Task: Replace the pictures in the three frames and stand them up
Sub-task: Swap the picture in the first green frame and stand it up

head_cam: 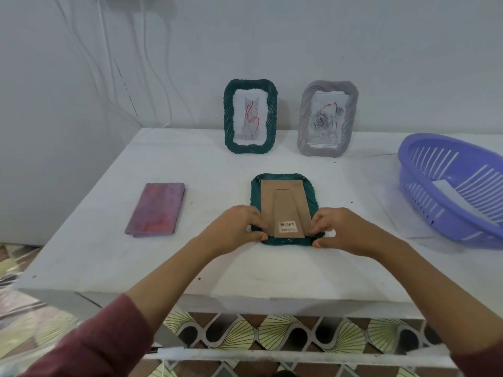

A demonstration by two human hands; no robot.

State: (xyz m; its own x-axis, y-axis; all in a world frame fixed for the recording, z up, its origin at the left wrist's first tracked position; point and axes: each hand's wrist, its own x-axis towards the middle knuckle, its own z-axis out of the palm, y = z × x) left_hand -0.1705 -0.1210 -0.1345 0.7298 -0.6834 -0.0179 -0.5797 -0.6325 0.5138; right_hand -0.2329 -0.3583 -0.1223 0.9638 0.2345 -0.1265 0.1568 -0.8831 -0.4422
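Note:
A dark green frame [255, 186] lies face down on the white table [109, 254], its brown cardboard back [283, 202] with a stand flap and barcode sticker facing up. My left hand [239, 227] grips the frame's near left corner and my right hand [340, 229] grips its near right corner, fingers pressing on the cardboard's edges. At the back, a second green frame [230, 115] with a cat drawing and a grey frame [351, 118] with a rose drawing stand upright against the wall.
A folded pink-purple cloth [156, 210] lies to the left. A purple plastic basket [457, 186] with a sheet of paper inside sits at the right edge. Loose white papers [402, 213] lie beside it. Cables hang on the wall at left.

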